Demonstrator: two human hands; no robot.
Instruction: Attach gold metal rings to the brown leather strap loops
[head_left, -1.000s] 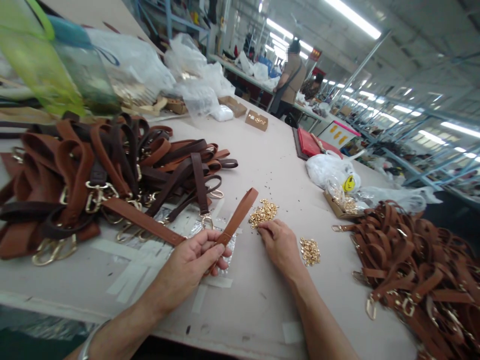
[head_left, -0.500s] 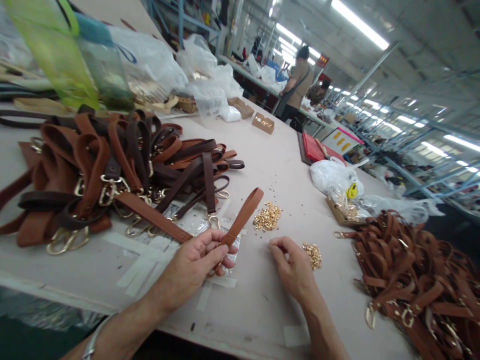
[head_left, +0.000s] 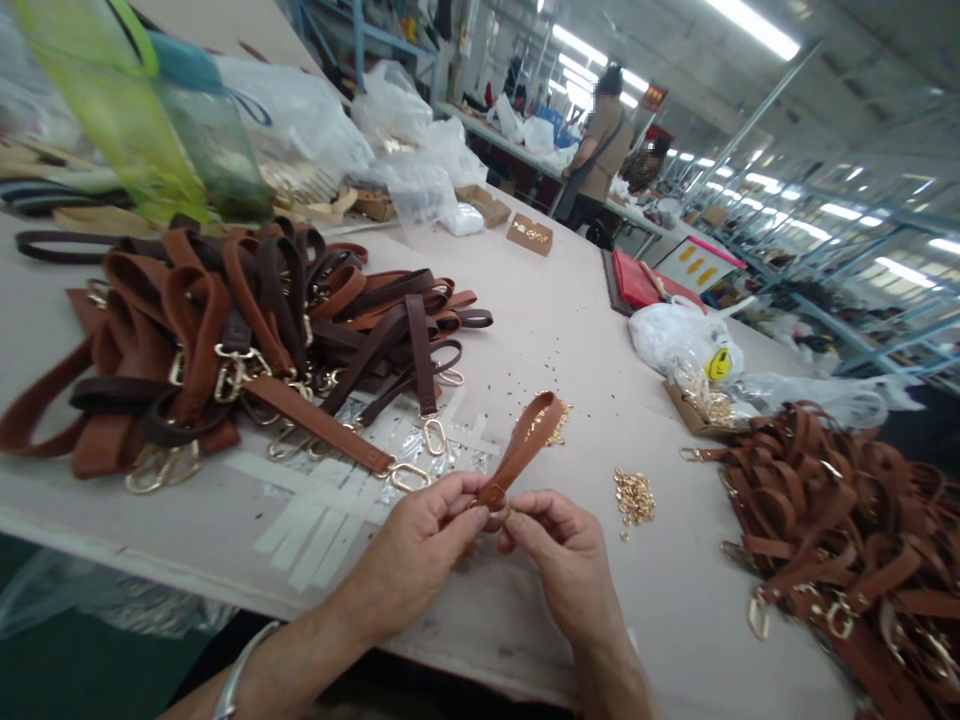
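My left hand (head_left: 439,530) is closed on a brown leather strap loop (head_left: 521,450), gripping it near its lower end with the loop standing up and away from me. Fingertips of my right hand (head_left: 559,545) pinch at that same lower end; a small part between them is too hidden to name. Behind the loop lies a heap of small gold metal pieces (head_left: 559,425), partly covered by it. Right of my right hand is a second little pile of gold pieces (head_left: 634,497). A brown strap with a gold oval ring (head_left: 410,477) lies left of my hands.
Brown and dark straps with gold rings are heaped on the left (head_left: 262,300); more brown straps (head_left: 840,530) fill the right. Bottles (head_left: 210,140) and plastic bags stand at the back left. Small cardboard boxes (head_left: 530,235) sit farther back. A person (head_left: 600,140) stands beyond the table.
My right hand has moved left from beside the small gold pile to meet the strap. My left hand has shifted right with the strap loop, which now overlaps the larger gold heap.
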